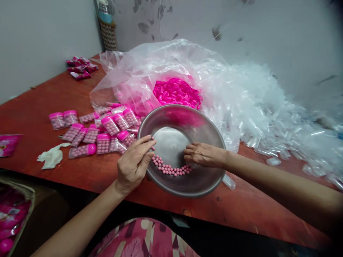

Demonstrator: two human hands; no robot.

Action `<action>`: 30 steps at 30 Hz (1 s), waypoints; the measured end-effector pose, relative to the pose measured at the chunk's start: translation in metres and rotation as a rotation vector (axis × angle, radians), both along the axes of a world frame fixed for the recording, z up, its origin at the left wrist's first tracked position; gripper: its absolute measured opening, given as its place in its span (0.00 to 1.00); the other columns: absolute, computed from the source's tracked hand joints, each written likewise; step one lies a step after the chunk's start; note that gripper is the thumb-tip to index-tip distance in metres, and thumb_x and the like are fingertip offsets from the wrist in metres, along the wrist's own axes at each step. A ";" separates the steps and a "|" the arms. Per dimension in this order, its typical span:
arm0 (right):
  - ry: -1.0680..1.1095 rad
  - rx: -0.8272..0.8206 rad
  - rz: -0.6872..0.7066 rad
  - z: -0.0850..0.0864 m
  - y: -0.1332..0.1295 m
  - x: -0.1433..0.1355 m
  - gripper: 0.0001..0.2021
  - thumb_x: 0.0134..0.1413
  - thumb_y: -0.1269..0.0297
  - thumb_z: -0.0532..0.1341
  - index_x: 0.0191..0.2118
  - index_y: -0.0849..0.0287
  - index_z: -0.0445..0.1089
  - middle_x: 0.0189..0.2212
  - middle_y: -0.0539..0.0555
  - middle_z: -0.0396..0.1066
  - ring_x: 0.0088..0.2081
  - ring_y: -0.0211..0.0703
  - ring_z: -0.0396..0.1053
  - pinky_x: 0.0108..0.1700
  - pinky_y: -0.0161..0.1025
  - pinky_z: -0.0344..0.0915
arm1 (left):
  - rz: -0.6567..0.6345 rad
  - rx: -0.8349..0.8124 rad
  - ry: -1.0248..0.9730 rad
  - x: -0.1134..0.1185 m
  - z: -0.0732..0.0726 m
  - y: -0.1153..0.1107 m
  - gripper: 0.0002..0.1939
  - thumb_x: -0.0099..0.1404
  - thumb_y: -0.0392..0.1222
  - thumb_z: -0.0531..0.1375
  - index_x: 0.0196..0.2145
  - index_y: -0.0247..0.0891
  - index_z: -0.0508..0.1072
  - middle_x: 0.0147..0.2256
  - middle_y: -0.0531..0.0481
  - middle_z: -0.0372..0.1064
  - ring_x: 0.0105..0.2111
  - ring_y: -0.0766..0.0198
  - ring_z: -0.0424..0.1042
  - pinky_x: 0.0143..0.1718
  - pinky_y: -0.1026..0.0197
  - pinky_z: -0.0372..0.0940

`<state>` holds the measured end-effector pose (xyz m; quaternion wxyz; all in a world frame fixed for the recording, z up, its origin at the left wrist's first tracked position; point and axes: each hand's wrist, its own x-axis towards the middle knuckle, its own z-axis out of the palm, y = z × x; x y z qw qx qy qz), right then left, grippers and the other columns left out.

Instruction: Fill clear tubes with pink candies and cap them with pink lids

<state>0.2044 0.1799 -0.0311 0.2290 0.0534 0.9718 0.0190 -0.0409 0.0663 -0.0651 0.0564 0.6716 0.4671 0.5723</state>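
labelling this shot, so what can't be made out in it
All in the head view:
Left hand: anything in its palm, hidden by the hand itself.
Right hand: anything in its palm, likewise.
Pink packet: remainder, cut off by the left edge.
Clear containers: exact count, blurred and overlapping.

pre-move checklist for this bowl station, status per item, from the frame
1. Pink beads gathered in the metal bowl: ok, mostly along its near side.
2. Left hand at the bowl: ok, at the left rim; whether it grips the rim: cannot tell.
3. Right hand contents: cannot tell; it is inside the bowl, fingers curled, right by the beads.
4. Bead-filled containers capped: ok for those plainly visible, pink tops on; others are partly hidden.
5. Loose pink pieces nearby: ok, heaped just behind the bowl.
6. Clear containers sorted: not ok, jumbled to the right.
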 end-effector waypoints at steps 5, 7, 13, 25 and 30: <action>0.058 -0.072 -0.042 -0.006 -0.017 -0.012 0.08 0.60 0.71 0.51 0.35 0.61 0.66 0.33 0.55 0.66 0.35 0.41 0.62 0.36 0.38 0.56 | -0.046 0.015 -0.002 0.010 -0.004 0.000 0.16 0.63 0.32 0.56 0.49 0.38 0.68 0.42 0.47 0.72 0.48 0.59 0.67 0.49 0.54 0.64; 0.094 -0.080 -0.031 -0.009 -0.022 -0.020 0.08 0.60 0.71 0.51 0.35 0.62 0.66 0.33 0.54 0.66 0.34 0.41 0.62 0.35 0.38 0.57 | -0.056 0.029 -0.014 0.013 -0.004 0.000 0.16 0.63 0.31 0.56 0.49 0.38 0.68 0.41 0.47 0.72 0.46 0.58 0.68 0.48 0.53 0.64; 0.207 -0.207 0.026 -0.021 -0.030 -0.042 0.07 0.58 0.72 0.52 0.36 0.64 0.67 0.34 0.56 0.67 0.36 0.43 0.63 0.37 0.39 0.61 | -0.067 0.038 -0.024 0.018 -0.004 -0.002 0.18 0.61 0.29 0.56 0.48 0.37 0.68 0.41 0.46 0.72 0.45 0.59 0.69 0.51 0.52 0.62; 0.377 -1.159 -0.742 0.002 -0.037 -0.046 0.11 0.48 0.70 0.60 0.41 0.63 0.67 0.33 0.51 0.70 0.34 0.36 0.67 0.38 0.34 0.64 | -0.087 -0.163 -0.049 0.011 0.014 -0.004 0.16 0.64 0.33 0.54 0.49 0.37 0.68 0.45 0.44 0.70 0.47 0.60 0.68 0.50 0.56 0.62; 0.714 -1.377 -1.069 0.022 -0.043 -0.036 0.13 0.44 0.67 0.65 0.38 0.62 0.66 0.31 0.50 0.70 0.33 0.36 0.69 0.39 0.36 0.66 | -0.255 -0.567 -0.151 0.015 0.041 0.006 0.18 0.62 0.42 0.56 0.50 0.38 0.68 0.45 0.45 0.70 0.42 0.58 0.71 0.43 0.59 0.66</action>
